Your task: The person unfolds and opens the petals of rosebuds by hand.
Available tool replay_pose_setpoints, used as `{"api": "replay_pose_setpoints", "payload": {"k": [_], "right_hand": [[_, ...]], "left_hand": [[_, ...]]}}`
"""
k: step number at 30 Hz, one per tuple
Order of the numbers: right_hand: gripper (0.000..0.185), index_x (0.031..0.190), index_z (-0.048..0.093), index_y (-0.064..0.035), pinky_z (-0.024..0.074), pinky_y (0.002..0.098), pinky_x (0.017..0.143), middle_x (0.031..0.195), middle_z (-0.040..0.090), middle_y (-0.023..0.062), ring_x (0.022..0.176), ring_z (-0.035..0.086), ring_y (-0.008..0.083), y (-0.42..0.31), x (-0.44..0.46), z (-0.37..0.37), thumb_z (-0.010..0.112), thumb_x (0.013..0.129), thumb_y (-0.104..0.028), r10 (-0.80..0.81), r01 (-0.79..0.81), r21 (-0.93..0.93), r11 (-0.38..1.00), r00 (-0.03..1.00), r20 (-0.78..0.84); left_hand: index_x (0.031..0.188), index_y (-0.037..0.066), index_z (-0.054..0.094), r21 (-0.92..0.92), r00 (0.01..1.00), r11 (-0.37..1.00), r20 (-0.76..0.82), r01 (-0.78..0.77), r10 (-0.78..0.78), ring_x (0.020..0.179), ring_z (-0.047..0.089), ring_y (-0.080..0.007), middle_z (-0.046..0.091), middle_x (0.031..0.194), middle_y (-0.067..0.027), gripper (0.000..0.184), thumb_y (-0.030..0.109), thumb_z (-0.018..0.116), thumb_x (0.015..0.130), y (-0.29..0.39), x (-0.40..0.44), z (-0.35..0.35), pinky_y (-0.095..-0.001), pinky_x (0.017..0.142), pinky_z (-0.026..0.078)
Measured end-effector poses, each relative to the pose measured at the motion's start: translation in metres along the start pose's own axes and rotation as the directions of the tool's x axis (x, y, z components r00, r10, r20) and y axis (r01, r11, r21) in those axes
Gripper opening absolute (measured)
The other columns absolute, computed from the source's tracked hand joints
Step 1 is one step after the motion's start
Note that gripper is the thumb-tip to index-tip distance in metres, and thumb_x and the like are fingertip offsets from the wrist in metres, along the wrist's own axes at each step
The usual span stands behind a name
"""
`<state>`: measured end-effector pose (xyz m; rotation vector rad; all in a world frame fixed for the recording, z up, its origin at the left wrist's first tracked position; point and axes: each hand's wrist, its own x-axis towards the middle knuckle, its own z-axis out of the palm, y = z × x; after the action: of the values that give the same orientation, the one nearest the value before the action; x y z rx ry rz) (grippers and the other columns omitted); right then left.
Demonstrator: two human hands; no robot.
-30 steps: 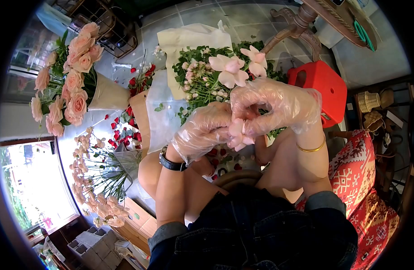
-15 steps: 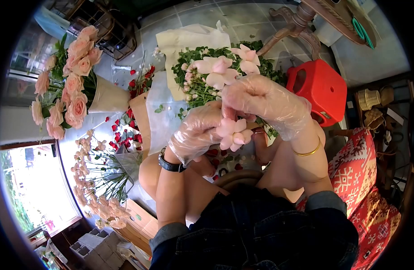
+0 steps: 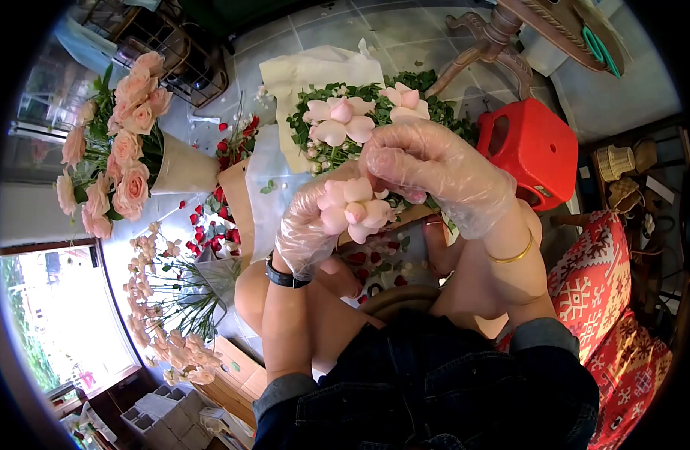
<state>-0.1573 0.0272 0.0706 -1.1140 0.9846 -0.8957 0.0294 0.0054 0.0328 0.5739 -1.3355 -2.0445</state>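
- The left hand point(image 3: 304, 229), in a clear plastic glove, grasps the held bloom point(image 3: 354, 211) from behind; its fingertips are mostly hidden; the bloom faces up, pink petals spread, well to the left of the red stool point(image 3: 541, 154) and a little nearer the person.
- The right hand point(image 3: 446, 169), also gloved, lies between the held bloom and the red stool; its fingers are curled, their tips near the bloom; I cannot tell whether they pinch anything.
- 2 loose-petalled pink blooms, a near bloom point(image 3: 340, 120) and a far bloom point(image 3: 408, 102), stand out just beyond the hands, left of the red stool; whether a hand holds their stems is hidden.
- Leafy greenery point(image 3: 448, 112) spreads left of the red stool, with pale paper point(image 3: 296, 73) at its far left side.
- Red petals point(image 3: 210, 234) lie scattered farther left of the red stool; a rose bouquet point(image 3: 130, 161) in a pale wrap is farther left again.
- The carved table leg point(image 3: 496, 46) stands beyond the red stool; a patterned cushion point(image 3: 585, 289) is on its near side.
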Motion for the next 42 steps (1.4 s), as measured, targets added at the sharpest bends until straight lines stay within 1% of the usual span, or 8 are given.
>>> {"api": "replay_pose_setpoints", "payload": {"k": [2, 5, 17, 20, 36, 39, 41, 42], "right_hand": [[0.020, 0.081, 0.060, -0.0008, 0.0373, 0.0213, 0.057, 0.066, 0.052, -0.0016, 0.062, 0.045, 0.0057, 0.003, 0.004, 0.004, 0.058, 0.087, -0.020, -0.218, 0.220, -0.057, 0.974, 0.975, 0.034], [0.021, 0.081, 0.060, -0.0001, 0.0363, 0.0215, 0.056, 0.065, 0.050, -0.0016, 0.061, 0.043, 0.0058, 0.001, 0.003, 0.007, 0.059, 0.087, -0.020, -0.195, 0.195, -0.084, 0.977, 0.981, 0.004], [0.023, 0.082, 0.059, -0.0010, 0.0324, 0.0177, 0.047, 0.065, 0.051, -0.0011, 0.053, 0.041, 0.0032, 0.012, 0.009, -0.010, 0.054, 0.089, -0.023, -0.222, 0.207, -0.485, 0.850, 0.975, 0.026], [0.023, 0.088, 0.059, -0.0030, 0.0311, 0.0156, 0.046, 0.058, 0.044, -0.0055, 0.051, 0.038, 0.0024, -0.001, 0.006, 0.010, 0.054, 0.089, -0.025, -0.213, 0.216, -0.008, 0.976, 0.956, -0.202], [0.023, 0.087, 0.057, -0.0031, 0.0310, 0.0171, 0.045, 0.066, 0.049, -0.0018, 0.052, 0.038, 0.0039, -0.012, 0.010, 0.047, 0.054, 0.089, -0.026, -0.143, 0.158, 0.169, 0.973, 0.985, -0.099], [0.030, 0.073, 0.055, -0.0042, 0.0310, 0.0176, 0.044, 0.061, 0.046, -0.0029, 0.052, 0.039, 0.0047, -0.019, 0.007, 0.025, 0.051, 0.091, -0.028, -0.073, 0.072, -0.030, 0.997, 0.996, -0.048], [0.027, 0.073, 0.055, -0.0025, 0.0329, 0.0174, 0.048, 0.061, 0.047, -0.0027, 0.055, 0.041, 0.0036, -0.010, 0.016, 0.019, 0.053, 0.090, -0.022, -0.016, -0.016, -0.183, 0.983, 0.985, -0.174], [0.022, 0.076, 0.057, -0.0016, 0.0339, 0.0173, 0.050, 0.062, 0.048, -0.0022, 0.057, 0.042, 0.0031, -0.004, 0.021, 0.020, 0.053, 0.090, -0.018, -0.156, 0.061, -0.419, 0.906, 0.968, -0.196]], "left_hand": [[0.075, 0.003, 0.049, -0.287, 0.999, 0.958, -0.031, -0.025, 0.017, 0.065, 0.042, -0.0154, 0.048, 0.073, -0.0024, 0.022, 0.019, 0.049, 0.090, -0.009, -0.001, -0.003, -0.0285, 0.058, 0.036], [0.098, -0.002, 0.053, -0.108, 0.998, 0.993, -0.018, -0.056, 0.054, 0.066, 0.052, -0.0157, 0.057, 0.080, -0.0082, 0.039, 0.030, 0.068, 0.079, -0.011, -0.002, -0.008, -0.0265, 0.059, 0.043], [0.094, 0.003, 0.058, -0.172, 0.905, 0.952, -0.389, -0.255, 0.172, 0.086, 0.055, -0.0147, 0.056, 0.095, -0.0033, 0.017, 0.014, 0.064, 0.083, -0.002, 0.007, 0.004, -0.0282, 0.082, 0.043], [0.085, 0.004, 0.056, -0.088, 0.894, 0.908, -0.234, -0.411, 0.382, 0.094, 0.050, -0.0154, 0.053, 0.099, -0.0024, 0.014, 0.017, 0.062, 0.085, -0.035, 0.013, -0.024, -0.0288, 0.084, 0.040], [0.107, 0.003, 0.058, -0.026, 0.846, 0.848, -0.102, -0.529, 0.524, 0.090, 0.051, -0.0098, 0.054, 0.102, 0.0002, 0.024, 0.010, 0.061, 0.084, -0.024, 0.002, -0.035, -0.0247, 0.077, 0.044], [0.107, 0.004, 0.058, -0.185, 0.902, 0.883, -0.072, -0.431, 0.425, 0.090, 0.051, -0.0096, 0.054, 0.103, -0.0004, 0.024, 0.010, 0.061, 0.084, -0.028, 0.002, -0.046, -0.0246, 0.077, 0.043], [0.107, 0.004, 0.058, -0.145, 0.766, 0.752, -0.116, -0.643, 0.632, 0.086, 0.051, -0.0091, 0.055, 0.098, -0.0005, 0.025, 0.013, 0.062, 0.083, -0.019, 0.001, -0.039, -0.0239, 0.074, 0.043], [0.097, 0.004, 0.058, -0.098, 0.791, 0.813, -0.321, -0.574, 0.520, 0.083, 0.051, -0.0094, 0.053, 0.092, -0.0006, 0.019, 0.016, 0.064, 0.083, -0.018, -0.006, -0.033, -0.0234, 0.072, 0.043]]}}
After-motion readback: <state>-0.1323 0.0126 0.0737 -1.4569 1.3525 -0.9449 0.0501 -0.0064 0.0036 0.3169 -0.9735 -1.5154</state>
